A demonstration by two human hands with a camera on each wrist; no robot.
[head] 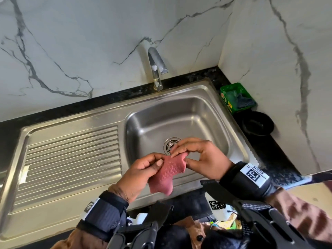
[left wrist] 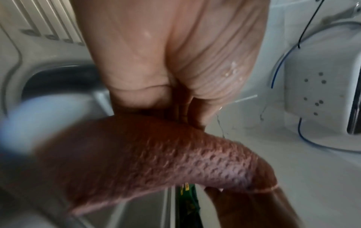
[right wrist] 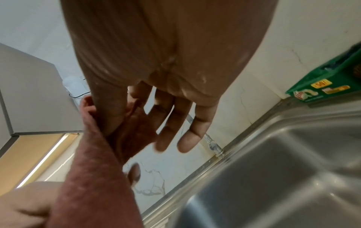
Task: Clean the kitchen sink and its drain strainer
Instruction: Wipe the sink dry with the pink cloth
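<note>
A pink textured cloth [head: 166, 175] hangs between both hands above the front of the steel sink basin [head: 195, 115]. My left hand [head: 143, 169] pinches its left upper edge with thumb and curled fingers. My right hand [head: 197, 155] pinches its upper right corner between thumb and forefinger, the other fingers spread. The round drain strainer [head: 169, 143] sits in the basin floor, partly hidden behind the right fingers. The left wrist view shows the cloth [left wrist: 175, 166] close up under the palm. In the right wrist view the cloth [right wrist: 93, 177] runs down from the right thumb.
A chrome tap [head: 156, 69] stands behind the basin. The ribbed drainboard [head: 71, 155] lies to the left. A green box [head: 237, 97] and a black bowl [head: 256, 123] sit on the dark counter at the right, by the marble wall.
</note>
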